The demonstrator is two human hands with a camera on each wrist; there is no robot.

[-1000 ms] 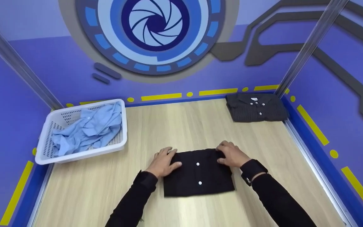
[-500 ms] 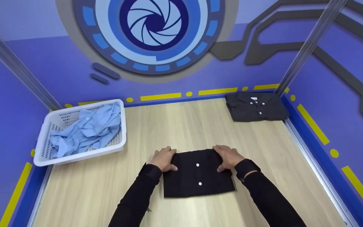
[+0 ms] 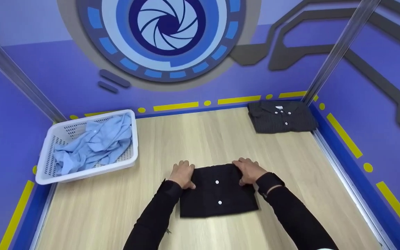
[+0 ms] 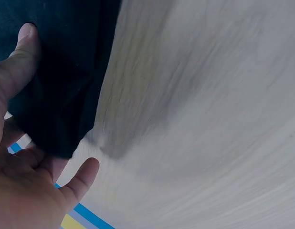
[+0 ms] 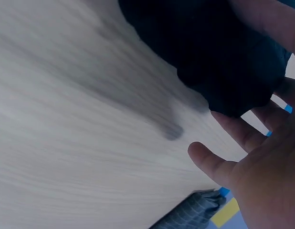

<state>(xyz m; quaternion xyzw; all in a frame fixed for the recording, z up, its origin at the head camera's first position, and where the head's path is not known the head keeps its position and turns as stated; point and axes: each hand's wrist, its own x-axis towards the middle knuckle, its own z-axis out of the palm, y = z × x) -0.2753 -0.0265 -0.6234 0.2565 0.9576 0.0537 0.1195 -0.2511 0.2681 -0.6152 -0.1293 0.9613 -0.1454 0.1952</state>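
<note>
A folded black shirt with two white buttons showing lies flat on the table in front of me. My left hand grips its far left corner. In the left wrist view the thumb rests on top of the black cloth, several fingers go behind its edge, and the little finger stands apart. At the far right corner, my right hand holds the shirt in the same manner. The right wrist view has the cloth between thumb and fingers, with the fingertips partly hidden beneath it.
A white perforated basket holding a crumpled light-blue garment stands at the back left. Another folded dark shirt, finely patterned, lies in the back right corner. Blue-purple walls enclose the wooden table.
Both hands have shifted slightly inward and settled round the far corners, thumbs moving nearer the body along the sides. The folded shirt stays almost in place.
</note>
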